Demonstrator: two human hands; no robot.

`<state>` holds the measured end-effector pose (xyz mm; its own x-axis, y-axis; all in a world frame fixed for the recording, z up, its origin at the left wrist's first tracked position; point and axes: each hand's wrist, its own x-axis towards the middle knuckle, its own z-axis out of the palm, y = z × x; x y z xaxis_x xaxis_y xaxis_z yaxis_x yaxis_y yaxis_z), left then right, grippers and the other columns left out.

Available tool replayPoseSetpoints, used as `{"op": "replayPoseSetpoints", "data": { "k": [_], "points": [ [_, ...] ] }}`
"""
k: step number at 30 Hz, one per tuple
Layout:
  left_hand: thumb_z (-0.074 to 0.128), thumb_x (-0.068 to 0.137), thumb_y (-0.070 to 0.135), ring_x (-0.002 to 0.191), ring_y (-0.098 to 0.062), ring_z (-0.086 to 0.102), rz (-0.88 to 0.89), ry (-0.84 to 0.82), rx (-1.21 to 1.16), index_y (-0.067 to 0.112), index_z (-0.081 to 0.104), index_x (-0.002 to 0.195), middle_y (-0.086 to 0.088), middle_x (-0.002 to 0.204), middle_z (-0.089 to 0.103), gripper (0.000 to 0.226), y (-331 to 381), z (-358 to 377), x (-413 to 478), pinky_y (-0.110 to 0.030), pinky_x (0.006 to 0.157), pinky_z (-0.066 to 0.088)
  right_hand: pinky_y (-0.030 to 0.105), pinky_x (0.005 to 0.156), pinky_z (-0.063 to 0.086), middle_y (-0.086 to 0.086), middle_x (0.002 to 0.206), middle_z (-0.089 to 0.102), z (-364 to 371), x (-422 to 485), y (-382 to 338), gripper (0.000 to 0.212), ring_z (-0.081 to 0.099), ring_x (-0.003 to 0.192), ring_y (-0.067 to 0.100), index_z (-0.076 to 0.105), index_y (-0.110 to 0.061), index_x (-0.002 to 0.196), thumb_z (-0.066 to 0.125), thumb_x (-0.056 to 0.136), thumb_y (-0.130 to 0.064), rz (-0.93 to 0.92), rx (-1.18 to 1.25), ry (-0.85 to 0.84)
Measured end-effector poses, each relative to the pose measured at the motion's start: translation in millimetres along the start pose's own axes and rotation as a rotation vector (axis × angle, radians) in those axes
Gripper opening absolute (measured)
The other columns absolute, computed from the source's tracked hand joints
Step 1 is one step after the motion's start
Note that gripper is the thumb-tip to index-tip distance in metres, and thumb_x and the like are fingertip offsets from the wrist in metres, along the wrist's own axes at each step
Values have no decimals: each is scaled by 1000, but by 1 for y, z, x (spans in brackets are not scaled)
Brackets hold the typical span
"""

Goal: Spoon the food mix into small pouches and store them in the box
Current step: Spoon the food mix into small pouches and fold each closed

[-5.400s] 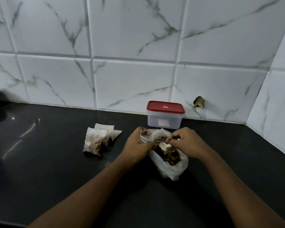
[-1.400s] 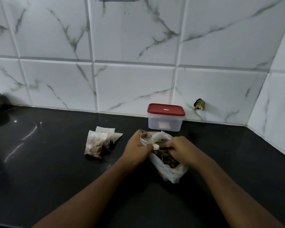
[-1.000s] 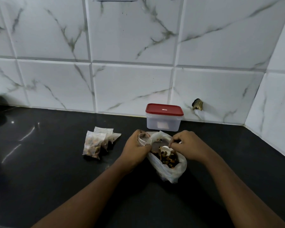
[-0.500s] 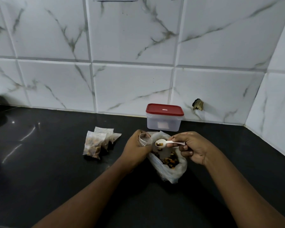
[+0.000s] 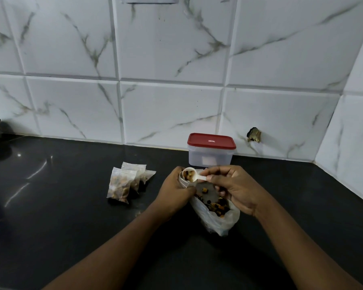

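Both of your hands meet over the open bag of food mix (image 5: pixel 218 221), which lies on the black counter (image 5: pixel 67 216) in front of the lidded box (image 5: pixel 210 159). Your left hand (image 5: pixel 173 192) curls round a small pouch (image 5: pixel 182 182) and holds its mouth upward. Your right hand (image 5: pixel 238 190) pinches the handle of the white spoon (image 5: pixel 194 177) between thumb and fingertips. Half a second ago the loaded spoon hung level over the bag, short of the pouch; now its bowl has travelled left and sits at the pouch mouth, tilted toward it, with brown and orange pieces showing inside. Your right hand has closed in on the left, so the two nearly touch. The bag has not shifted, and more mix lies in its lower fold. Three filled pouches (image 5: pixel 122 185) stay overlapped in a small heap to the left, well apart from the box, whose red lid (image 5: pixel 211 141) remains on against the tiled wall (image 5: pixel 166 111).
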<state>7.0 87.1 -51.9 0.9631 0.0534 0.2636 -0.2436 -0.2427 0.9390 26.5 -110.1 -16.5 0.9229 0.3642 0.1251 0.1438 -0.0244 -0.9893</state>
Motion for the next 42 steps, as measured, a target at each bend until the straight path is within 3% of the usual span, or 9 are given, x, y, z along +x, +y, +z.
{"op": "replayPoseSetpoints", "data": {
  "k": [5, 9, 14, 20, 27, 32, 36, 38, 42],
  "points": [
    [72, 79, -3, 91, -24, 68, 3, 8, -7, 15, 61, 105, -12, 103, 68, 34, 0, 0, 0, -51, 83, 59, 46, 104, 55, 3, 115, 78, 3, 0, 3, 23, 71, 114, 24, 83, -18, 102, 74, 91, 0, -62, -162, -52],
    [72, 81, -4, 89, -16, 66, -1, -2, -2, 16, 60, 106, -4, 100, 68, 34, 1, 0, -1, -39, 78, 58, 43, 89, 55, 1, 113, 78, -1, -1, -2, 23, 71, 107, 26, 83, -22, 102, 74, 91, -3, -93, -218, -13],
    [75, 81, 0, 87, -9, 68, -2, 2, -5, 20, 62, 105, 2, 100, 70, 34, 1, -1, 0, -25, 71, 54, 11, 62, 49, -1, 103, 79, -9, -3, -9, 23, 67, 79, -5, 82, -13, 96, 67, 92, 4, -95, -298, 88],
    [76, 81, 2, 96, -23, 71, -7, 20, -13, 20, 63, 102, -4, 103, 73, 31, 1, 0, -1, -42, 84, 60, 22, 77, 52, -12, 97, 76, -17, 3, 2, 22, 69, 90, 3, 81, -30, 88, 69, 92, -11, -47, -744, 147],
    [78, 80, 5, 95, -22, 71, -3, 3, 2, 19, 64, 104, -2, 102, 73, 31, 2, 0, -1, -41, 84, 59, 27, 82, 58, -6, 115, 74, -10, 10, 20, 30, 69, 90, 6, 76, -34, 120, 61, 100, -18, -28, -1103, 55],
    [79, 79, 2, 96, -21, 71, -23, -2, -1, 20, 63, 103, -2, 101, 72, 34, 3, -1, 0, -32, 78, 59, 27, 88, 58, -17, 98, 76, -10, 4, 6, 22, 71, 92, -1, 82, -33, 102, 67, 96, -18, -21, -892, -28],
    [75, 80, -1, 91, -18, 71, -16, -4, -1, 19, 63, 105, -1, 100, 71, 34, 3, -1, -3, -24, 71, 57, 31, 91, 57, -8, 94, 81, -17, 4, 3, 18, 75, 93, 5, 83, -24, 98, 69, 96, -13, 62, -638, -52],
    [71, 81, -3, 92, -20, 71, -12, -6, 6, 18, 63, 106, -3, 101, 71, 34, 3, -1, -3, -30, 75, 58, 26, 75, 54, 2, 93, 82, -20, 2, 3, 14, 74, 78, 8, 81, -15, 100, 68, 98, -10, 127, -490, -55],
    [71, 81, -2, 94, -23, 70, -10, -5, 2, 18, 63, 105, -5, 101, 72, 32, 3, 0, -3, -39, 81, 60, 16, 46, 33, 12, 88, 80, -21, 2, 7, 15, 46, 48, 3, 79, -4, 102, 65, 98, -5, 245, -293, 4]
  ]
}}
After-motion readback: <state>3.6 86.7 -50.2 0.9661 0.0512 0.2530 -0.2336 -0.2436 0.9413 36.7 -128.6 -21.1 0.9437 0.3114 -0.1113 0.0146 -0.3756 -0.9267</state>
